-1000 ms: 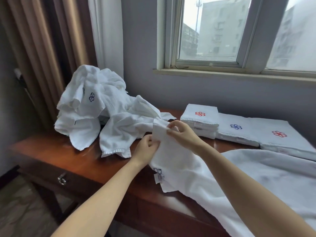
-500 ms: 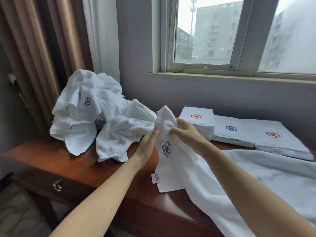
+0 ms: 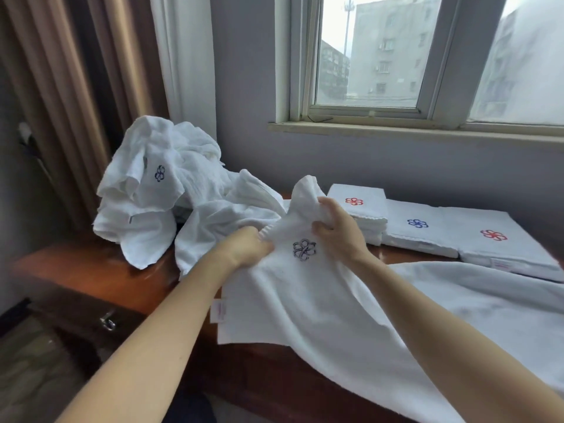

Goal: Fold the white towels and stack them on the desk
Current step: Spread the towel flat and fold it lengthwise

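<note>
Where two bare arms reach over the near edge of the brown wooden desk [image 3: 91, 270], a big white towel [image 3: 320, 306] lies spread on the wood and hangs over the front. The left hand [image 3: 247, 248] has its fingers curled round a bunched edge of this towel. The right hand [image 3: 338, 230] grips a fold of it just beside, and one corner stands up in a point above it. Between the hands a dark flower mark [image 3: 304, 249] shows on the cloth, and a small pink tag [image 3: 219, 311] sticks out at its left edge. Low on the left, a metal drawer handle [image 3: 107, 322] hangs on the desk front. Farther back on the left sits a messy heap of white towels [image 3: 152, 209], not folded. Farther back on the right, folded ones lie in a row, side by side: a small folded stack [image 3: 363, 192] with a red flower, then a blue-flower towel [image 3: 427, 236], then a red-flower towel [image 3: 503, 254]. Behind it all is a grey wall [image 3: 244, 87] with a pale sill [image 3: 396, 131] and a window [image 3: 381, 56] that looks out on grey buildings. A white curtain [image 3: 186, 71] and a brown curtain [image 3: 61, 87] hang in the left corner.
</note>
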Demonstrator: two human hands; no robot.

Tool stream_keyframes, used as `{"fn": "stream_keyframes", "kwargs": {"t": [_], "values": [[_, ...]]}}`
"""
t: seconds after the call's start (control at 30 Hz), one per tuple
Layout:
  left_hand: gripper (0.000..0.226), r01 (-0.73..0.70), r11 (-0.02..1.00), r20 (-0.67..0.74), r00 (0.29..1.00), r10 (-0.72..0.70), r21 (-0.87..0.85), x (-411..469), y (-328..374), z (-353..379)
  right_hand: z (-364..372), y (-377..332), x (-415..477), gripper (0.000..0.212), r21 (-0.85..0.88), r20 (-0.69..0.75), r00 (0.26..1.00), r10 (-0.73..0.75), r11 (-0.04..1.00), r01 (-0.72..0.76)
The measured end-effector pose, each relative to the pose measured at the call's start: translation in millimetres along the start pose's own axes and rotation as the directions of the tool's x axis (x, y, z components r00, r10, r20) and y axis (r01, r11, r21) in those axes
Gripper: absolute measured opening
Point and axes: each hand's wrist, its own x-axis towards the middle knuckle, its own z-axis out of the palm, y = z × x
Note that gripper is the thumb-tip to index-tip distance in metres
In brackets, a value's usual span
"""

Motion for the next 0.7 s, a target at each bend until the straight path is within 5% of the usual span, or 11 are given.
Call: {"fn": "stream_keyframes", "kwargs": {"t": [0.13, 0.23, 0.37, 0.53, 0.7], "values": [[0.035, 0.058, 0.939, -0.13, 0.991, -0.014, 0.338, -4.2, -10.7, -18.2, 25.8, -3.4, 3.4, 0.058, -0.161, -0.006, 0.999, -0.05, 0.986, 0.048], [0.041, 0.155, 0.829, -0.16, 0.984, -0.08, 0.537, -4.0, -25.5, -2.3, 37.0, 2.0, 2.7, 0.069, -0.203, 0.136, 0.991, 0.004, 0.979, 0.024], [0.044, 0.011, 0.885, -0.193, 0.977, 0.089, 0.465, 1.6, -26.5, 30.2, 34.3, 18.7, -1.7, 0.067, -0.223, 0.268, 0.962, 0.061, 0.975, 0.0], [0.038, -0.284, 0.898, -0.118, 0.933, 0.34, 0.337, 19.1, 0.8, 79.0, -2.5, 46.5, -15.2, 0.043, -0.29, 0.229, 0.965, 0.131, 0.955, -0.061], [0.037, -0.413, 0.856, -0.02, 0.897, 0.441, 0.311, 35.5, 36.3, 134.1, -59.8, 71.2, -51.4, 0.041, -0.474, 0.171, 0.97, 0.173, 0.878, -0.073]]}}
